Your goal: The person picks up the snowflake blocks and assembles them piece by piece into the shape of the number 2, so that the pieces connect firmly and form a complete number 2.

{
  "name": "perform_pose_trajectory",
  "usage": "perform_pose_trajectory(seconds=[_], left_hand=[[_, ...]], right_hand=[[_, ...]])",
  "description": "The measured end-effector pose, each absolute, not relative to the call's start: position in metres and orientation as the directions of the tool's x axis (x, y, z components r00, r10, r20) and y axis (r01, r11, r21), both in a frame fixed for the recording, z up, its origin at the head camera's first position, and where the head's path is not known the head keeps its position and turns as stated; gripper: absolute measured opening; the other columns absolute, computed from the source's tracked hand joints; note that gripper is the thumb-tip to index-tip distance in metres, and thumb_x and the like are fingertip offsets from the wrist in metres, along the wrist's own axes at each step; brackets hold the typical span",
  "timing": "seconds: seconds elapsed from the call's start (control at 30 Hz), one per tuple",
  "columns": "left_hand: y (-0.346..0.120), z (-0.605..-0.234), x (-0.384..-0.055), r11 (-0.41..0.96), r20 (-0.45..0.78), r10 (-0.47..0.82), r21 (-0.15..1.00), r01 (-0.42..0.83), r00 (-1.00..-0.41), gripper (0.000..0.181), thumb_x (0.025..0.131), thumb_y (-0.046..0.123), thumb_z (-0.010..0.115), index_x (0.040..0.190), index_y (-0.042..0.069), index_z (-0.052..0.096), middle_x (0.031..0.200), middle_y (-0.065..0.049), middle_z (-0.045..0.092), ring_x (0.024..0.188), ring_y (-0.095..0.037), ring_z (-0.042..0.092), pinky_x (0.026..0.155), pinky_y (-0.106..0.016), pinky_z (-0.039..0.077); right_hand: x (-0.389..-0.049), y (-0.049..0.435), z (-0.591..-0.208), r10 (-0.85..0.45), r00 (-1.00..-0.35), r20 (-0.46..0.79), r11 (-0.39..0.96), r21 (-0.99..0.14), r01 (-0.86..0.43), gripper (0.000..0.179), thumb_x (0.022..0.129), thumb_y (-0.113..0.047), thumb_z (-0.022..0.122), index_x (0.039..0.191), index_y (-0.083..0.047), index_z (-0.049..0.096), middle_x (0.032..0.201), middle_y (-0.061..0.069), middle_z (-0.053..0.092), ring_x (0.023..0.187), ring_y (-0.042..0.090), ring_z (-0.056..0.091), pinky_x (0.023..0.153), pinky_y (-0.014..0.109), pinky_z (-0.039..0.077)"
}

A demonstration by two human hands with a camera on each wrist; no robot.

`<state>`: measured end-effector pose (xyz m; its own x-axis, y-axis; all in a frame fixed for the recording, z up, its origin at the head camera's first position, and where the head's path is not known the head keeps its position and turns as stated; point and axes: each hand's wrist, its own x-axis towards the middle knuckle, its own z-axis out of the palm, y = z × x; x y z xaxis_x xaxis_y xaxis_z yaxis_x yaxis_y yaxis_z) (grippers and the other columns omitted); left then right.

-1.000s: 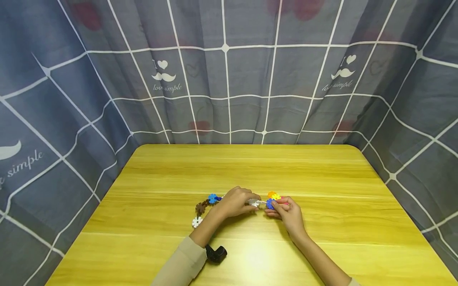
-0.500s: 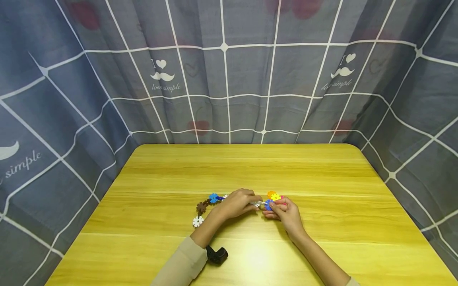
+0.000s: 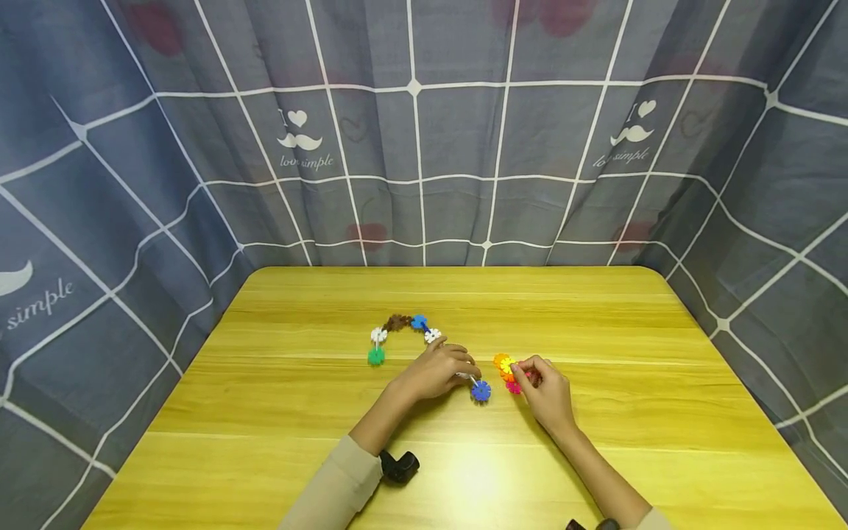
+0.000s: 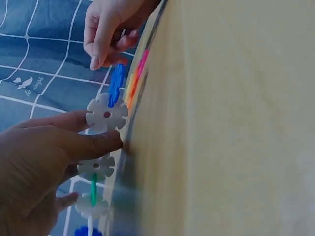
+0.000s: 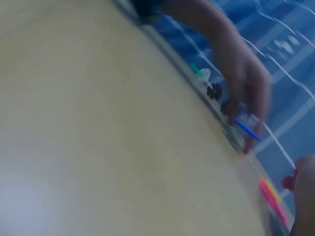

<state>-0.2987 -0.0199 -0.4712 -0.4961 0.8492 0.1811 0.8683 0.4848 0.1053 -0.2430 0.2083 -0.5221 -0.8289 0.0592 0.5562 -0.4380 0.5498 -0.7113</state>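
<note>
flower chain (image 3: 433,336) curves across the table (image 3: 629,442), its blue end (image 3: 481,391) nearest; the left hand (image 3: 440,369) pinches a white flower (image 4: 107,112) of it between thumb and finger. the right hand (image 3: 548,391), fingers bent, is at some other flowers (image 3: 501,361); whether it grips one, i cannot tell. beyond hangs a curtain (image 3: 457,147).

Blue-grey curtains (image 3: 457,140) are hung behind and beside a yellow wooden table (image 3: 464,434). White lines (image 3: 417,132), hearts (image 3: 646,108) and moustaches (image 3: 631,135) are printed on them. Light (image 3: 477,482) is bounced off the wood.
</note>
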Motion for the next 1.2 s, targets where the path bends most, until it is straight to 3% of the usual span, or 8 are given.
perform_pose_trajectory(seconds=[0.1, 0.2, 0.27, 0.37, 0.47, 0.63, 0.77, 1.2], left_hand=[[-0.02, -0.473, -0.299, 0.484, 0.137, 0.858, 0.104, 0.869, -0.495, 0.022, 0.091, 0.017, 0.06, 0.107, 0.03, 0.069, 0.121, 0.006, 0.059, 0.128, -0.02, 0.038, 0.104, -0.059, 0.017], [-0.021, -0.474, -0.298, 0.472, 0.134, 0.864, 0.121, 0.873, -0.486, 0.03, 0.088, 0.006, 0.059, 0.104, 0.029, 0.07, 0.125, 0.005, 0.056, 0.133, -0.022, 0.03, 0.104, -0.059, 0.015], [-0.024, -0.475, -0.296, 0.469, 0.184, 0.855, 0.128, 0.874, -0.485, 0.036, 0.084, -0.001, 0.058, 0.102, 0.027, 0.07, 0.125, 0.003, 0.057, 0.132, -0.023, 0.032, 0.105, -0.056, 0.019], [-0.031, -0.479, -0.29, 0.535, 0.319, 0.772, 0.141, 0.833, -0.55, 0.032, 0.082, -0.001, 0.058, 0.1, 0.022, 0.07, 0.117, 0.001, 0.06, 0.12, -0.021, 0.046, 0.102, -0.045, 0.032], [-0.04, -0.488, -0.279, 0.652, 0.431, 0.598, 0.229, 0.723, -0.676, 0.016, 0.083, 0.015, 0.064, 0.098, 0.015, 0.066, 0.095, 0.0, 0.063, 0.087, -0.014, 0.059, 0.077, -0.028, 0.048], [-0.04, -0.505, -0.256, 0.754, 0.402, 0.41, 0.355, 0.552, -0.819, 0.05, 0.076, 0.058, 0.065, 0.091, 0.011, 0.057, 0.071, 0.005, 0.056, 0.054, -0.004, 0.048, 0.043, -0.016, 0.036], [-0.031, -0.511, -0.248, 0.783, 0.414, 0.399, 0.311, 0.539, -0.818, 0.057, 0.072, 0.067, 0.062, 0.086, 0.012, 0.056, 0.069, 0.007, 0.051, 0.053, -0.003, 0.043, 0.042, -0.014, 0.032], [-0.027, -0.515, -0.251, 0.769, 0.507, 0.412, 0.252, 0.587, -0.758, 0.041, 0.075, 0.056, 0.067, 0.079, 0.017, 0.057, 0.069, 0.008, 0.055, 0.056, -0.004, 0.047, 0.045, -0.014, 0.033]], right_hand=[[-0.253, 0.217, -0.526, -0.082, -0.814, 0.575, 0.651, -0.588, -0.48, 0.02, 0.083, -0.017, 0.07, 0.101, -0.01, 0.066, 0.1, 0.002, 0.063, 0.091, 0.019, 0.053, 0.077, 0.035, 0.043], [-0.258, 0.219, -0.531, -0.301, -0.833, 0.464, 0.706, -0.48, -0.521, 0.046, 0.088, -0.032, 0.063, 0.128, -0.011, 0.055, 0.135, 0.008, 0.047, 0.124, 0.029, 0.039, 0.099, 0.053, 0.028], [-0.259, 0.216, -0.533, -0.393, -0.832, 0.391, 0.736, -0.409, -0.539, 0.053, 0.091, -0.04, 0.057, 0.135, -0.013, 0.048, 0.143, 0.008, 0.038, 0.131, 0.03, 0.031, 0.104, 0.056, 0.019], [-0.259, 0.21, -0.535, -0.437, -0.829, 0.35, 0.753, -0.362, -0.549, 0.051, 0.094, -0.039, 0.051, 0.137, -0.014, 0.045, 0.145, 0.008, 0.034, 0.133, 0.028, 0.029, 0.107, 0.051, 0.015], [-0.256, 0.202, -0.536, -0.415, -0.832, 0.367, 0.757, -0.367, -0.54, 0.045, 0.095, -0.03, 0.051, 0.136, -0.01, 0.047, 0.144, 0.01, 0.036, 0.133, 0.027, 0.03, 0.108, 0.049, 0.017], [-0.249, 0.184, -0.535, -0.343, -0.841, 0.417, 0.767, -0.393, -0.508, 0.039, 0.095, -0.018, 0.053, 0.131, -0.003, 0.051, 0.14, 0.016, 0.04, 0.13, 0.031, 0.034, 0.106, 0.049, 0.022], [-0.246, 0.17, -0.533, -0.295, -0.86, 0.416, 0.777, -0.42, -0.469, 0.037, 0.095, -0.015, 0.052, 0.129, -0.001, 0.051, 0.138, 0.017, 0.041, 0.129, 0.032, 0.035, 0.106, 0.048, 0.023], [-0.245, 0.165, -0.527, -0.269, -0.874, 0.406, 0.785, -0.434, -0.443, 0.038, 0.094, -0.017, 0.054, 0.129, -0.003, 0.052, 0.139, 0.015, 0.041, 0.13, 0.029, 0.034, 0.107, 0.046, 0.023]])
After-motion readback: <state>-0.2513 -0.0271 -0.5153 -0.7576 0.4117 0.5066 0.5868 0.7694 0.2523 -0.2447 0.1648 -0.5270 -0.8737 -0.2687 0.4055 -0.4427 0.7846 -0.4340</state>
